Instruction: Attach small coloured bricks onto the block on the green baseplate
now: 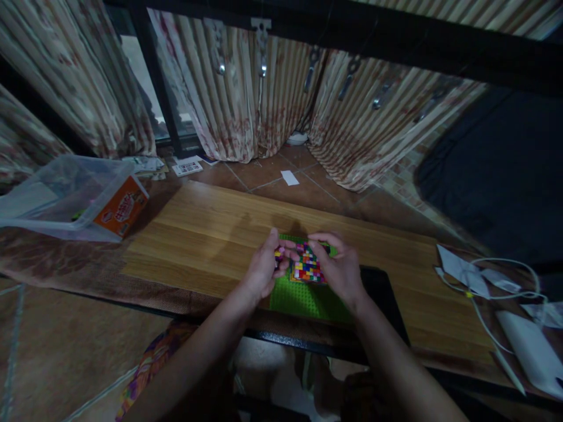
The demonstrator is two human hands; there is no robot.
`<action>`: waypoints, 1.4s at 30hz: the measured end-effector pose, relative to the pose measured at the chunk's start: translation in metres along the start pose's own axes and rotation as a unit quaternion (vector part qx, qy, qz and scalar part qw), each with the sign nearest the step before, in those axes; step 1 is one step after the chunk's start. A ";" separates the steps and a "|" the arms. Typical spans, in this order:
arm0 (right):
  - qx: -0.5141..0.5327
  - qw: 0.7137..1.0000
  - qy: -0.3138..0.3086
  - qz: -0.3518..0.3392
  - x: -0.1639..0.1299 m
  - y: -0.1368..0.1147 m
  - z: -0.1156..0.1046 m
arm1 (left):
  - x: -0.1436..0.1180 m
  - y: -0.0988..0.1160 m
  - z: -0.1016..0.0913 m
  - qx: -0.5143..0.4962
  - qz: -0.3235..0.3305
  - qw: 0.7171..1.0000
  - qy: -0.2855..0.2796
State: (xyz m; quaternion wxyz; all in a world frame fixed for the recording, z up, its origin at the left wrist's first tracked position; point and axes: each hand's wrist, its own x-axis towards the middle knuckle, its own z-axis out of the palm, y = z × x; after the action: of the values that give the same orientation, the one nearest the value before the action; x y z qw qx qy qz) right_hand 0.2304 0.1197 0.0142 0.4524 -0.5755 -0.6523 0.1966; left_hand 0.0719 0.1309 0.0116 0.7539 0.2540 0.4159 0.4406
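A green studded baseplate [303,300] lies on the wooden board. On it stands a block built of small multicoloured toy bricks [308,268], in red, yellow, blue, white and other colours. My left hand [266,264] is at the left edge of the block, its fingers curled around a few loose toy bricks [278,255], yellow and pink among them. From the right, my right hand [336,264] reaches over the block, thumb and forefinger bent together at its upper side. Whatever is between those fingertips is too small to make out.
The wooden board [206,234] rests on a brown cloth. A black flat object [382,299] lies right of the baseplate. At far left stands a clear plastic bin [57,225] with an orange label. White cable [505,298], papers and a white device [530,351] lie at right.
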 end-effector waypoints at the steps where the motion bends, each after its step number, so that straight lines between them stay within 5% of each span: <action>1: -0.014 0.999 -0.021 -0.040 -0.001 -0.007 0.000 | -0.001 0.001 0.001 -0.004 -0.002 1.000 -0.009; 5: -0.094 0.980 -0.113 -0.134 -0.007 -0.024 0.003 | -0.004 -0.002 0.005 -0.007 -0.005 1.000 -0.026; 10: -0.138 0.969 -0.130 -0.159 -0.011 -0.023 0.005 | -0.005 -0.006 0.007 0.032 -0.001 0.999 -0.041; 20: -0.075 0.995 -0.062 0.008 -0.005 -0.005 -0.014 | -0.002 -0.003 0.000 0.066 0.021 0.998 0.012; 28: -0.070 0.994 -0.081 -0.008 -0.008 0.005 -0.019 | -0.001 -0.002 -0.001 0.066 0.030 0.997 0.037; 36: -0.122 0.990 -0.032 -0.056 -0.010 0.009 -0.011 | 0.001 -0.004 -0.003 0.080 0.035 0.995 0.036; 42: -0.034 0.999 0.011 0.035 -0.012 0.029 0.003 | 0.004 -0.009 -0.003 0.072 0.031 0.997 0.029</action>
State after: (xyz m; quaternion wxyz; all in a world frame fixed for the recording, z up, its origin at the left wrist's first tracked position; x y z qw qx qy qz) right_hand 0.2443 0.1164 -0.0145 0.4324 -0.6153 -0.6331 0.1832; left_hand 0.0742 0.1305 0.0017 0.7076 0.3075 0.4601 0.4395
